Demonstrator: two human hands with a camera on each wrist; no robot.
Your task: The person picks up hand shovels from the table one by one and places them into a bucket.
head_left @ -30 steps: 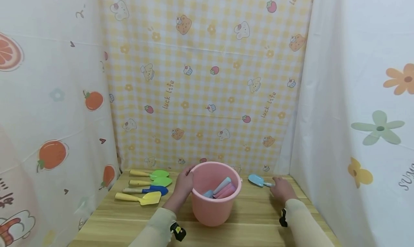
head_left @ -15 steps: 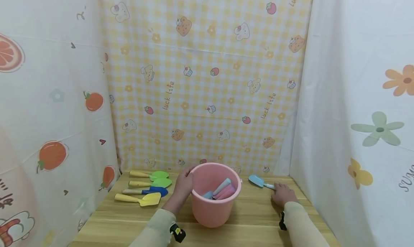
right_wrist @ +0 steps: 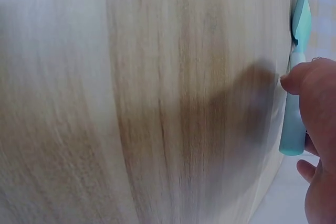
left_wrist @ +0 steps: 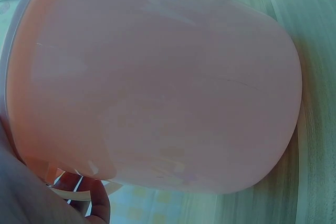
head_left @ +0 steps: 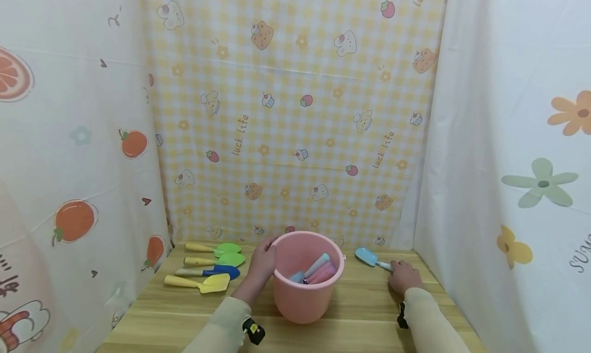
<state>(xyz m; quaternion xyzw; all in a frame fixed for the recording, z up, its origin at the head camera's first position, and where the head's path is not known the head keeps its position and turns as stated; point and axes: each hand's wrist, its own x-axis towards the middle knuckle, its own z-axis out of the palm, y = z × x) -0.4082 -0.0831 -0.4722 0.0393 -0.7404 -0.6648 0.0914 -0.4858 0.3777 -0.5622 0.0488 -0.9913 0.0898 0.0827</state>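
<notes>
My left hand [head_left: 262, 263] grips the pink bucket [head_left: 302, 304] at the left side of its rim. In the left wrist view the bucket's wall [left_wrist: 163, 82] fills most of the picture, and curled fingers [left_wrist: 98, 203] show by its bail handle. Inside the bucket lie a light blue handle [head_left: 317, 265] and a pink one [head_left: 321, 274]; their other ends are hidden. Over on the right, my right hand [head_left: 405, 277] holds the handle of a light blue hand trowel [head_left: 366, 257]. The right wrist view has my thumb across that handle [right_wrist: 292, 135], with the trowel lying along the table.
Left of the bucket lie several more trowels: two green ones [head_left: 228, 250], a blue one [head_left: 228, 271] and a yellow one [head_left: 214, 283]. Patterned cloth [head_left: 295, 137] hangs behind the wooden table [head_left: 355, 312], and white cloths [head_left: 466, 137] close both sides.
My right hand has shifted slightly right and closer in, its fingers now lower around the trowel's handle end. The left hand and the bucket have stayed in place.
</notes>
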